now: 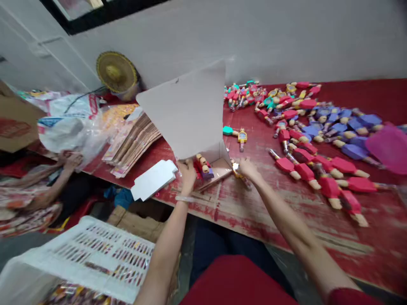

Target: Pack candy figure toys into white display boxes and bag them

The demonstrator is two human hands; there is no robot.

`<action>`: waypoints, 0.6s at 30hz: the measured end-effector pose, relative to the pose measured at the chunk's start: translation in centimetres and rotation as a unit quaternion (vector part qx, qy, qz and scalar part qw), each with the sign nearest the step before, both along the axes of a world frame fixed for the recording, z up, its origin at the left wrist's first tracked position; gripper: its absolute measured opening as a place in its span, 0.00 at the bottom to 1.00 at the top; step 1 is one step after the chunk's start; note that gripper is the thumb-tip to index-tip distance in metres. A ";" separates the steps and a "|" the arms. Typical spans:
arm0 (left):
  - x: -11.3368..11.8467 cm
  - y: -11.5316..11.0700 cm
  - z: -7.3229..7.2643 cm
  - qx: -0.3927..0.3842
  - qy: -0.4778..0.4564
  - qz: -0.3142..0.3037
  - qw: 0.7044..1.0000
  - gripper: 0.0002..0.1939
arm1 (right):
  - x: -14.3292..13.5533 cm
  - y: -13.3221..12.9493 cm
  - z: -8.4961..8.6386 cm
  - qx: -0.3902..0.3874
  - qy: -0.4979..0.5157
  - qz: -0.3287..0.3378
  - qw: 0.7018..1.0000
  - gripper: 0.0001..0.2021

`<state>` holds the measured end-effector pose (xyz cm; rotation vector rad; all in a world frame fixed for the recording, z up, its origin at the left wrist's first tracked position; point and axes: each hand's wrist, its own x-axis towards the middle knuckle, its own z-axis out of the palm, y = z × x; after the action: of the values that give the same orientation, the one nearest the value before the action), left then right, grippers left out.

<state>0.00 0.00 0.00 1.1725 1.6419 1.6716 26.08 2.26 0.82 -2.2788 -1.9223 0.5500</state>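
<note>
An open cardboard box (219, 169) with a tall raised white lid (190, 110) stands before me on the red table. Inside, along its left part, lie several small toy pieces with tan ends and red and purple bodies (203, 167). My left hand (187, 173) is closed at the box's left side wall; its fingertips are partly hidden. Just outside the box's right wall, my right hand (247, 168) has its fingers closed on a small yellow toy (235, 167) with a clear tube. Beyond it lies another yellow toy (242, 137), next to a teal-ended one (227, 130).
Many red toys (303, 169), purple toys (356, 127) and mixed ones spread over the right. Left are flat white cards (154, 180), a stack of printed cardboard (135, 142), plastic bags and a co-worker's hands (70, 161). A white crate (95, 254) stands below the table edge.
</note>
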 end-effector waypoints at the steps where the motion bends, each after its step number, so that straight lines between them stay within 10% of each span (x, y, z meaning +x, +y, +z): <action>1: 0.0 -0.1 0.0 0.001 0.004 0.000 1.000 0.15 | 0.2 -0.7 -0.3 0.001 0.009 -0.001 1.000 0.21; 7: -0.2 -0.3 0.1 -0.003 0.014 0.003 1.000 0.15 | 1.3 -3.5 1.6 0.093 0.067 -0.033 0.993 0.30; 11: -0.3 -0.3 0.2 -0.002 0.013 0.007 1.000 0.15 | -2.3 -2.1 3.7 0.263 0.227 0.033 0.937 0.31; 18: -0.1 -0.6 0.3 0.013 0.010 0.012 1.000 0.15 | -9.2 1.1 0.9 0.284 0.269 0.059 0.918 0.23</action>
<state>-0.11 -0.57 0.34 1.1896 1.6562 1.7065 16.85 3.38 1.71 -1.4709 -1.6570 0.4804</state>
